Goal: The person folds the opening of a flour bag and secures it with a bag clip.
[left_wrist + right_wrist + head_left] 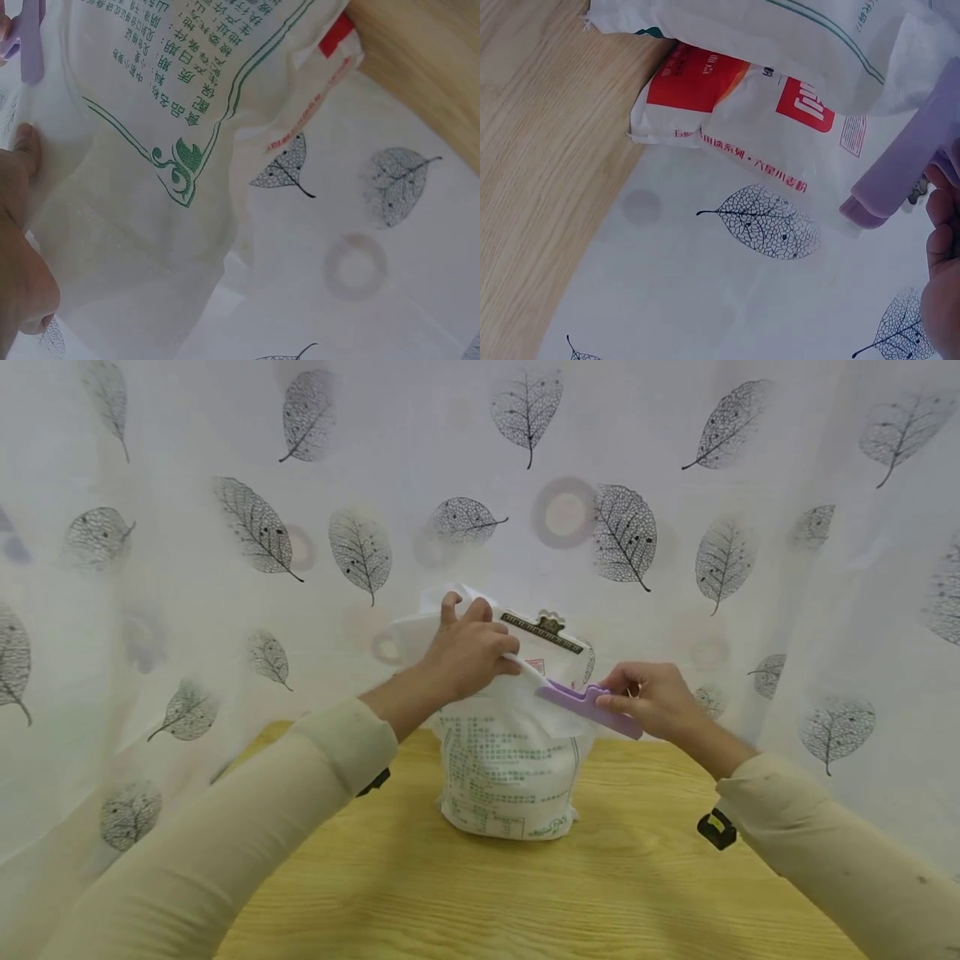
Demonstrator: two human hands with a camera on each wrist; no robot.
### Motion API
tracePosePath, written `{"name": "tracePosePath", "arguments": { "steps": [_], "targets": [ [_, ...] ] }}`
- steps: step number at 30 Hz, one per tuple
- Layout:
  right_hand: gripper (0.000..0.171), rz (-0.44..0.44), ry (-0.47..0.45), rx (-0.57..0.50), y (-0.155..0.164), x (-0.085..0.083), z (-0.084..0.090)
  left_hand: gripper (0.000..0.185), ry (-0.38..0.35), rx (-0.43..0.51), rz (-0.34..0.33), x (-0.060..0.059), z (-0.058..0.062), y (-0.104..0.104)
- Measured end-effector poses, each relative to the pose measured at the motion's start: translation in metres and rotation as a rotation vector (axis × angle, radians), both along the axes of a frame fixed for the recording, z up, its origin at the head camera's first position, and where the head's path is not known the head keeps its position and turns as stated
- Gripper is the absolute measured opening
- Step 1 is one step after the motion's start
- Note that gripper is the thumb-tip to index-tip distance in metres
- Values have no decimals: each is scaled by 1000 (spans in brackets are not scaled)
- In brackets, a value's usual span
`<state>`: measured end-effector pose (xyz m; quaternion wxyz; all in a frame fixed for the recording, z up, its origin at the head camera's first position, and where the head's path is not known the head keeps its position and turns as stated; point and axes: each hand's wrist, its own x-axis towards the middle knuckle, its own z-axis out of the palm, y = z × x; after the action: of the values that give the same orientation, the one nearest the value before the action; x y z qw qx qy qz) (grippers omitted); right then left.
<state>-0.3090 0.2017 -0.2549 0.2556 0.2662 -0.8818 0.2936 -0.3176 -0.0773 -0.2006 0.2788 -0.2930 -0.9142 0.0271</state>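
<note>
A white flour bag (pixel 510 777) with green print stands upright on the table, its top gathered and folded over. My left hand (pixel 476 643) grips the folded top edge, fingers curled over it; in the left wrist view the thumb of this hand (pixel 26 247) lies along the bag (pixel 150 255). A purple bag clip (pixel 588 706) slants down to the right along the top edge. My right hand (pixel 652 697) pinches the clip near its right end between thumb and fingers. In the right wrist view the clip (pixel 911 150) lies across the bag's upper corner, beside red print.
Behind the bag's top shows a metal clip (pixel 551 622) over a dark marked strip (pixel 540 633). A pale curtain (pixel 420 460) with leaf prints hangs behind the wooden table (pixel 510 893). A black device (pixel 716 828) sits at my right wrist.
</note>
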Motion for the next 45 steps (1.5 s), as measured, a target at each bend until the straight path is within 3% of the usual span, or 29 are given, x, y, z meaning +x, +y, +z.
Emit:
{"name": "tracePosePath", "arguments": {
  "steps": [8, 13, 21, 28, 34, 40, 45],
  "targets": [
    [10, 73, -79, -139, -32, -9, -9, 28, -8, 3, -2, -1, -1, -2],
    [11, 54, -87, -254, -40, -10, -14, 30, -21, -6, 23, -2, 2, -1],
    [11, 7, -73, -318, -49, -2, -12, 31, -64, -49, 58, -2, 8, -1],
    [13, 13, -128, -477, -60, -5, -24, 29, -49, -103, 52, -2, 9, 0],
    [17, 30, -232, -603, -64, -4, -31, 32, 33, -153, 77, -2, 6, 1],
    [18, 22, -235, -564, -59, -2, -23, 32, 76, -162, 90, -2, 6, 0],
    [13, -17, -68, -428, -48, 2, -20, 32, 49, -155, 77, -1, 5, -1]
  ]
}}
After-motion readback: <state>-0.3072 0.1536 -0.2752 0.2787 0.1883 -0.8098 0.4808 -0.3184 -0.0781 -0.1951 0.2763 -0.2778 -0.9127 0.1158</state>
